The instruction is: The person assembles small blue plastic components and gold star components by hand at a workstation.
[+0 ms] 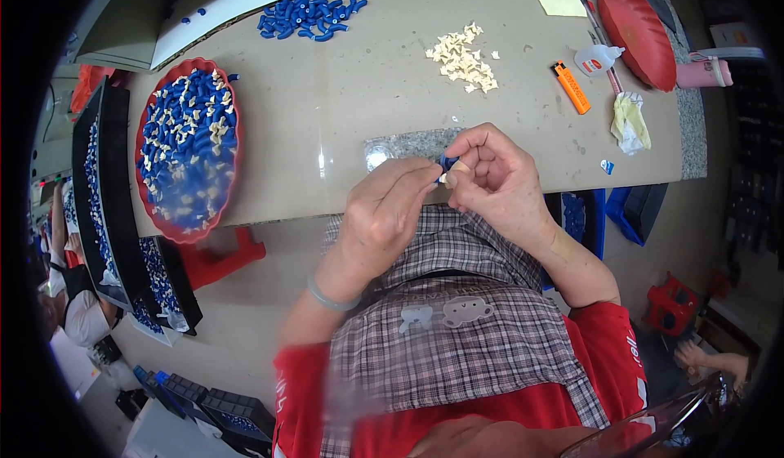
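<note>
Close above the table's near edge, my two hands meet fingertip to fingertip. My left hand (384,203) is closed in a pinch on a small blue curved piece (447,162). From the other side, my right hand (508,182) grips the same piece between thumb and forefinger, its other fingers curled. A tiny cream piece (444,178) shows at the fingertips; whether it is joined to the blue one is hidden. Beneath the hands lies a speckled grey stone slab (400,146). Loose cream pieces (464,59) and a pile of blue curved pieces (310,17) lie farther back.
A red scalloped tray (235,143) of mixed blue and cream pieces stands at left. To the right are an orange box cutter (572,89), a white squeeze bottle (597,59), a crumpled cloth (630,123) and a red dish (635,33). Black trays (106,188) stand beyond the left edge.
</note>
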Demonstrator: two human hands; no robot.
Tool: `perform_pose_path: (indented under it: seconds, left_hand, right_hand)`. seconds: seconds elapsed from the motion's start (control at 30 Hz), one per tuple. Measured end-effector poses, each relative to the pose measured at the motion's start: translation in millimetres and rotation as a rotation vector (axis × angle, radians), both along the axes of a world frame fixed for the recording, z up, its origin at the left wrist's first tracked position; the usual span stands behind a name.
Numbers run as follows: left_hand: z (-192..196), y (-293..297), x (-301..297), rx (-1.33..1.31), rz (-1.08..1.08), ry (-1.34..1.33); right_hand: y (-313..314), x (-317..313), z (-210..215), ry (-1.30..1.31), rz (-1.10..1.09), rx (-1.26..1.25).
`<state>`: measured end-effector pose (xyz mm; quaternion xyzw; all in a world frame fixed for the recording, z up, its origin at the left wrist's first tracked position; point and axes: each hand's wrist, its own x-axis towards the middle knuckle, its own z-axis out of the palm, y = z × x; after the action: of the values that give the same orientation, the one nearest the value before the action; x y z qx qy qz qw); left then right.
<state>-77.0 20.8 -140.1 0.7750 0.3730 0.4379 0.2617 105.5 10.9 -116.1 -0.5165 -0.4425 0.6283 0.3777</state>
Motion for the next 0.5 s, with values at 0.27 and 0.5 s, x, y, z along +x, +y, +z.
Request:
perform_pose_path:
  seconds: [0.27,0.5]
  left_hand:
    - [3.9,1.1,-0.5,-0.024,-0.039,-0.034]
    - [5.6,-0.9,1.1,-0.050,-0.050,-0.017]
  right_hand:
    - [0.3,4.7,5.6,0.083,0.026,-0.025]
    - [-1.7,9.7,0.1,0.104,0.055,-0.039]
